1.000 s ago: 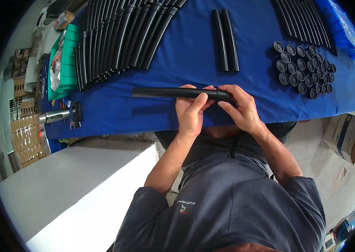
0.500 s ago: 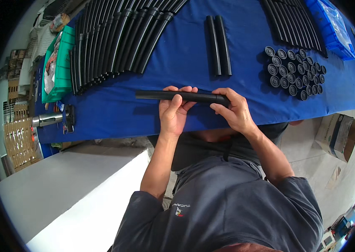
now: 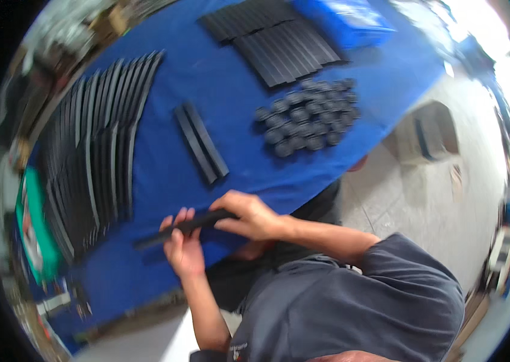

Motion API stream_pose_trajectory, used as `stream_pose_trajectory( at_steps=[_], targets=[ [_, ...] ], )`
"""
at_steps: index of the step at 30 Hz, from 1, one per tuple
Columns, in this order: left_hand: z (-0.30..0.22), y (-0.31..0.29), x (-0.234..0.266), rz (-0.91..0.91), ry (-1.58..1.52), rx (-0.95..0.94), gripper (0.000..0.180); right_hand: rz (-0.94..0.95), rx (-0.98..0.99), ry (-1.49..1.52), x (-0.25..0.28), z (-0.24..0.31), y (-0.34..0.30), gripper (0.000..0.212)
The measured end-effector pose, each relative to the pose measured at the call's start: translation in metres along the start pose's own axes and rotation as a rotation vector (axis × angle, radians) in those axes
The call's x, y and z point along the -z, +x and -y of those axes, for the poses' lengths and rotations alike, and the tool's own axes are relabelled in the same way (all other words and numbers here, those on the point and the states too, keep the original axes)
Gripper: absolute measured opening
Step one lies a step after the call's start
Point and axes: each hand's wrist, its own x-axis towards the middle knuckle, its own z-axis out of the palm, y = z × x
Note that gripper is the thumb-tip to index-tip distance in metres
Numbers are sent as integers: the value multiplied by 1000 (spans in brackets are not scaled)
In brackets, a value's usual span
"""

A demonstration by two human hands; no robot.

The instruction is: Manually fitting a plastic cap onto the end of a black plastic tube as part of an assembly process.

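Observation:
A straight black tube [image 3: 153, 239] is held level over the near edge of the blue-covered table. My left hand [image 3: 185, 253] grips its middle part, thumb on the near side and fingers on the far side. Closed around its right end is my right hand [image 3: 253, 216], which hides that end. Beyond my hands two black tubes [image 3: 200, 143] lie side by side on the blue cloth [image 3: 164, 157]. Farther right stands a cluster of round black caps [image 3: 312, 117]. The view is smeared by motion, so fine detail on the tube cannot be made out.
Many long black tubes [image 3: 95, 145] lie in rows on the left, beside a green bin [image 3: 36, 232]. More black tubes [image 3: 285, 51] lie at the far side near a blue bin [image 3: 348, 27]. An open cardboard box [image 3: 427, 136] stands on the floor at right.
The whole view has swung to the right, so the table appears tilted and my hands sit farther left and lower. Both hands still hold the tube.

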Motion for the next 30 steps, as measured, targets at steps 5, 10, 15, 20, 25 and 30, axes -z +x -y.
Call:
stream_pose_trajectory(
  at_steps=[5,10,15,20,25,30],
  targets=[
    [2,-2,17,137,-124,11,30,190,-321,338,10,11,1,35],
    [3,3,1,162,-44,17,24,87,-220,284,7,5,-4,30],
    [0,1,5,214,-19,-4,19,55,-163,255,-1,1,-5,31],
    [1,2,3,105,2,20,25,34,-84,149,-5,-6,-6,33],
    [1,3,6,104,-53,47,25,-117,185,-37,-10,-2,-8,35],
    [0,2,7,137,-83,52,24,106,-181,201,4,12,-5,35]
  ],
)
